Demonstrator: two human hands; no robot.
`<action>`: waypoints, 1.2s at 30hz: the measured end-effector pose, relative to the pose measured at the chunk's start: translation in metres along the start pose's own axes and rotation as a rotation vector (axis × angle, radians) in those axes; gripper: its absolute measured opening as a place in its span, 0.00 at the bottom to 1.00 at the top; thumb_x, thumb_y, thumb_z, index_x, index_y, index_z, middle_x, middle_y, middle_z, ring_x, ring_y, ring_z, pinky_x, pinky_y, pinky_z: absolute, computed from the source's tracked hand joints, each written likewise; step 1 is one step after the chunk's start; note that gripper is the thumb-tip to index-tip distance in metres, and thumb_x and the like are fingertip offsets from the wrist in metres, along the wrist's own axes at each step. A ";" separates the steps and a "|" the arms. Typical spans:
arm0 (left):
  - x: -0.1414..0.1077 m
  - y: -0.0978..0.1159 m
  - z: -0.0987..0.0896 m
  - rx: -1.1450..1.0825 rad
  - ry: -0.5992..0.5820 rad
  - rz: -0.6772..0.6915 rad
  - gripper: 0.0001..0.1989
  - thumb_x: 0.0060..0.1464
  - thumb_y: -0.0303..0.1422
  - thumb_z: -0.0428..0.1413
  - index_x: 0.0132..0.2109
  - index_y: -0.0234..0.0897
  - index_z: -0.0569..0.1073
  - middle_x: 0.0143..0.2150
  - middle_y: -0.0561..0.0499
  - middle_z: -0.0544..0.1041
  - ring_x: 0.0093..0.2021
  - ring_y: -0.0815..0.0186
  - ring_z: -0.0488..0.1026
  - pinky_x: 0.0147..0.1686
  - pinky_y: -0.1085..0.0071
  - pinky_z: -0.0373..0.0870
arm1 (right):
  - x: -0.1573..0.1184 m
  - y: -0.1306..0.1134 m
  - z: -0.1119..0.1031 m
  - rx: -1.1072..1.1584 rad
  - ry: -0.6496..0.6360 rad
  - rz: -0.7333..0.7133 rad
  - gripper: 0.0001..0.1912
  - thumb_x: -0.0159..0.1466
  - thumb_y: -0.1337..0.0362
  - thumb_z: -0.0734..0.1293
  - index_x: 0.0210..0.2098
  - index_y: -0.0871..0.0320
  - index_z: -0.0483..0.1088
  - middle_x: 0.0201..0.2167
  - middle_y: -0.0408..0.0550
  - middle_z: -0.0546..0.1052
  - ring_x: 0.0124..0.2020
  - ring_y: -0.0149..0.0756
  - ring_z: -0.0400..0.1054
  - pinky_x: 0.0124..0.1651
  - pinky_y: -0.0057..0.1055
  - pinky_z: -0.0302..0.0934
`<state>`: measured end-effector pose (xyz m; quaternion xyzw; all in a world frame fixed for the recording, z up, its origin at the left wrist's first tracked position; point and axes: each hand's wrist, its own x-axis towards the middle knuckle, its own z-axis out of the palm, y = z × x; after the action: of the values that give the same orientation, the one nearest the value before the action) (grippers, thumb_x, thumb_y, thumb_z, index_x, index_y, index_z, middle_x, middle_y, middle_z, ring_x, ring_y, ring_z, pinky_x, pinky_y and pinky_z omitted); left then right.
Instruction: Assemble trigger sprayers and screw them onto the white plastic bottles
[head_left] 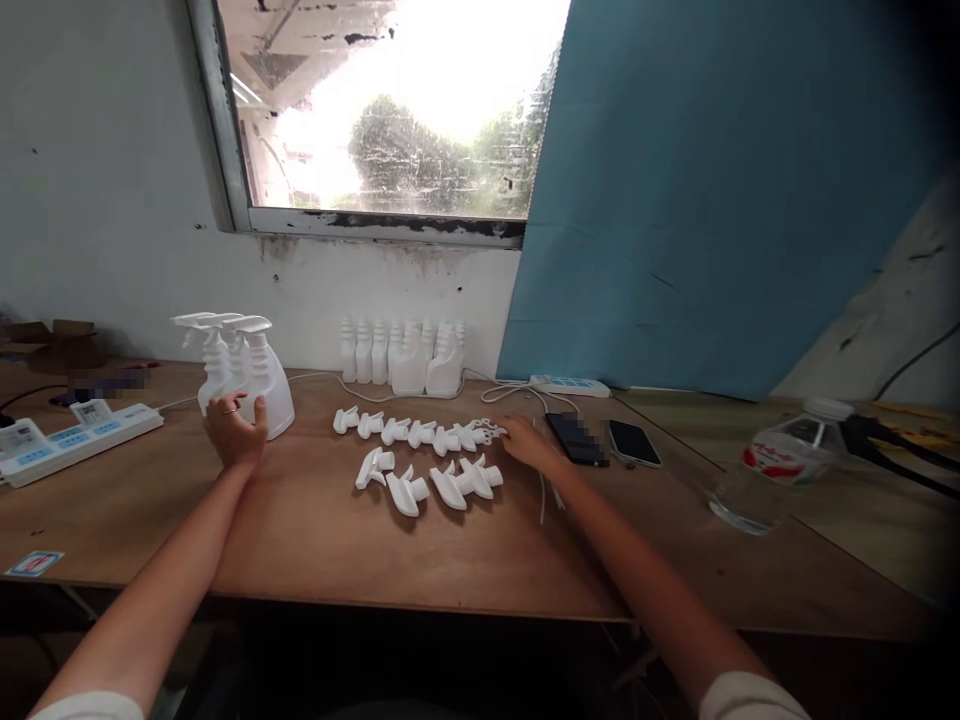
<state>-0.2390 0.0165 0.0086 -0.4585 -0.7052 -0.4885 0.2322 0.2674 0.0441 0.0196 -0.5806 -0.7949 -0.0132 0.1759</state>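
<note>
My left hand point(236, 432), with a ring on one finger, is at the lower front of three upright white spray bottles point(276, 400). Its thumb and fingers are apart; the hand partly covers the bottles' bases, so contact is hard to make out. My right hand point(529, 443) reaches to the right end of a row of white trigger spray heads point(421, 433). Its fingertips are closed at a small cluster of white looped pieces point(486, 431). Nearer to me, several more spray heads point(406, 492) lie loose on the wooden table point(322, 555).
Headless white bottles point(409, 360) stand along the wall. Two phones, one black point(576, 440) and one dark-screened point(634, 442), lie right of my right hand. A large clear bottle point(780, 465) stands farther right. Power strips point(94, 440) and cables edge the table.
</note>
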 end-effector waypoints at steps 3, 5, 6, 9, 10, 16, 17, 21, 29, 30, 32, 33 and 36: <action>-0.010 0.014 -0.001 -0.122 -0.152 0.118 0.15 0.60 0.41 0.45 0.43 0.35 0.69 0.38 0.43 0.70 0.44 0.55 0.69 0.51 0.60 0.64 | 0.001 -0.005 0.015 -0.037 -0.006 0.005 0.23 0.61 0.77 0.58 0.52 0.63 0.73 0.50 0.60 0.74 0.52 0.44 0.67 0.55 0.34 0.57; -0.023 0.031 -0.001 -0.258 -0.356 0.224 0.14 0.60 0.41 0.45 0.42 0.36 0.69 0.36 0.46 0.71 0.39 0.60 0.70 0.46 0.65 0.67 | -0.002 -0.010 0.022 -0.056 -0.006 0.002 0.20 0.63 0.76 0.58 0.49 0.63 0.75 0.49 0.61 0.74 0.52 0.45 0.67 0.55 0.35 0.57; -0.030 0.041 -0.001 -0.330 -0.476 0.296 0.14 0.60 0.41 0.46 0.43 0.37 0.69 0.37 0.47 0.72 0.38 0.62 0.70 0.45 0.67 0.68 | -0.003 -0.012 0.024 -0.064 -0.005 -0.004 0.18 0.64 0.74 0.58 0.48 0.62 0.76 0.49 0.60 0.74 0.53 0.44 0.66 0.55 0.35 0.57; -0.050 0.071 -0.006 -0.516 -0.779 0.566 0.15 0.59 0.42 0.51 0.47 0.37 0.71 0.45 0.45 0.74 0.45 0.62 0.72 0.49 0.66 0.69 | -0.006 -0.016 0.024 -0.082 -0.004 -0.020 0.17 0.65 0.73 0.58 0.46 0.60 0.76 0.49 0.57 0.75 0.53 0.42 0.67 0.55 0.33 0.56; -0.056 0.080 -0.008 -0.559 -0.840 0.644 0.16 0.59 0.42 0.52 0.49 0.37 0.71 0.48 0.44 0.74 0.49 0.61 0.71 0.52 0.65 0.68 | -0.006 -0.017 0.023 -0.086 -0.004 -0.025 0.17 0.65 0.73 0.58 0.47 0.60 0.75 0.48 0.56 0.76 0.52 0.41 0.68 0.54 0.32 0.57; -0.073 0.105 -0.022 -0.568 -0.986 0.861 0.32 0.50 0.45 0.62 0.60 0.39 0.67 0.59 0.40 0.69 0.60 0.53 0.65 0.61 0.57 0.61 | -0.008 -0.021 0.012 -0.109 0.022 -0.017 0.15 0.66 0.72 0.58 0.42 0.61 0.77 0.44 0.57 0.79 0.47 0.43 0.72 0.50 0.32 0.58; -0.073 0.105 -0.022 -0.549 -1.002 0.872 0.33 0.50 0.44 0.62 0.61 0.39 0.66 0.59 0.39 0.69 0.61 0.53 0.65 0.61 0.57 0.61 | -0.008 -0.021 0.009 -0.111 0.038 0.001 0.15 0.66 0.72 0.58 0.40 0.62 0.77 0.43 0.58 0.79 0.45 0.43 0.73 0.49 0.32 0.59; -0.067 0.097 -0.024 -0.472 -1.055 0.755 0.28 0.51 0.34 0.58 0.60 0.40 0.69 0.56 0.41 0.74 0.56 0.55 0.70 0.58 0.60 0.66 | -0.016 -0.025 -0.009 -0.110 0.145 0.093 0.16 0.67 0.70 0.56 0.41 0.64 0.75 0.42 0.62 0.79 0.43 0.45 0.73 0.45 0.34 0.60; -0.101 0.132 -0.094 -0.807 -0.978 0.286 0.30 0.51 0.31 0.55 0.62 0.42 0.62 0.48 0.47 0.78 0.42 0.63 0.77 0.40 0.69 0.73 | -0.096 -0.091 -0.037 0.438 0.519 -0.242 0.07 0.66 0.65 0.62 0.37 0.56 0.72 0.32 0.47 0.78 0.30 0.34 0.70 0.36 0.30 0.65; -0.113 0.141 -0.103 -0.852 -1.012 0.244 0.28 0.52 0.32 0.55 0.61 0.41 0.62 0.47 0.47 0.78 0.37 0.65 0.77 0.36 0.72 0.72 | -0.107 -0.103 -0.038 0.482 0.539 -0.304 0.06 0.66 0.66 0.62 0.38 0.56 0.72 0.31 0.46 0.78 0.30 0.34 0.71 0.36 0.31 0.65; -0.137 0.156 -0.114 -0.915 -1.078 0.214 0.24 0.53 0.32 0.56 0.57 0.41 0.63 0.46 0.47 0.77 0.36 0.67 0.76 0.33 0.74 0.71 | -0.126 -0.122 -0.036 0.507 0.570 -0.435 0.07 0.66 0.69 0.63 0.39 0.55 0.72 0.33 0.47 0.78 0.33 0.35 0.72 0.38 0.32 0.66; -0.148 0.161 -0.116 -0.947 -1.104 0.207 0.22 0.52 0.31 0.56 0.55 0.41 0.64 0.46 0.47 0.77 0.37 0.66 0.76 0.33 0.74 0.71 | -0.132 -0.128 -0.035 0.494 0.572 -0.496 0.08 0.65 0.71 0.63 0.40 0.54 0.72 0.33 0.47 0.79 0.34 0.35 0.72 0.39 0.33 0.66; -0.172 0.167 -0.111 -1.025 -1.180 0.190 0.17 0.53 0.30 0.55 0.50 0.41 0.62 0.46 0.49 0.74 0.38 0.68 0.75 0.35 0.74 0.71 | -0.141 -0.135 -0.027 0.421 0.510 -0.633 0.11 0.65 0.73 0.63 0.43 0.54 0.72 0.33 0.47 0.79 0.33 0.36 0.72 0.38 0.35 0.66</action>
<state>-0.0259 -0.1389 0.0009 -0.7504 -0.3563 -0.4067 -0.3801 0.1862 -0.1350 0.0280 -0.2391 -0.8497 -0.0470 0.4675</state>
